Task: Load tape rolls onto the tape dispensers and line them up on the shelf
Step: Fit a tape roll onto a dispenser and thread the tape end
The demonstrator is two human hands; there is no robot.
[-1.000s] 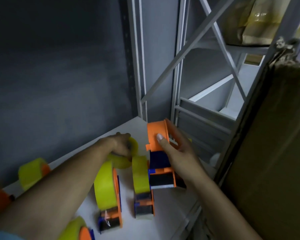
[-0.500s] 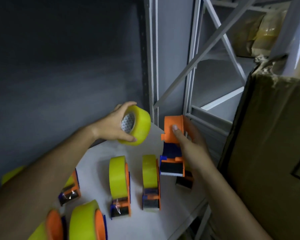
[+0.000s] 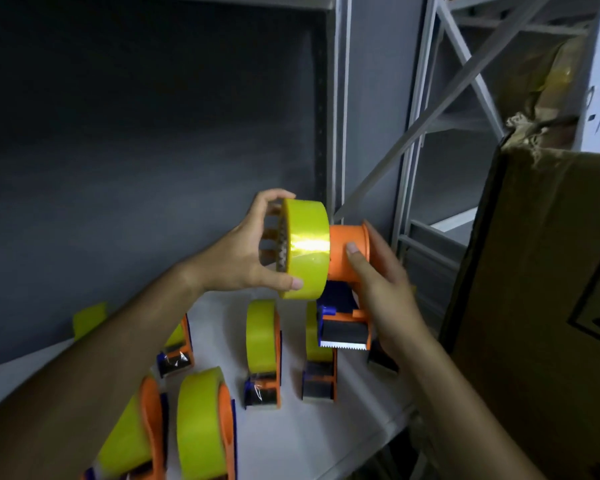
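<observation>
- Yellow tape roll is gripped by the left hand: thumb curled under its lower rim, fingers hooked over the top rim and across its open left face.
- The roll is held on edge above the shelf, and its right face meets the orange drum of the orange dispenser, which sits at 3 o'clock from the roll.
- The right hand grips that dispenser, with its thumb lying on the front of the drum and its fingers wrapped behind the frame; dispenser and roll are both held up off the shelf board.
- Below the drum, at 6 o'clock, the dispenser shows a blue body, a black pad and a serrated metal blade facing the camera.
- On the white shelf, two loaded dispensers stand side by side with their cutters toward the camera: one at 6 o'clock from the held roll, and another just to its right, partly hidden behind the held dispenser.
- At 7 o'clock, behind the left forearm, a third loaded dispenser is partly covered.
- At the lower left, two more loaded dispensers and appear large and blurred.
- A loose yellow roll rests against the dark back wall at 9 o'clock on the shelf.
- A brown cardboard box fills the 3 o'clock side, just beside the right forearm.
- Grey metal racking with diagonal braces stands at 12 to 1 o'clock.
</observation>
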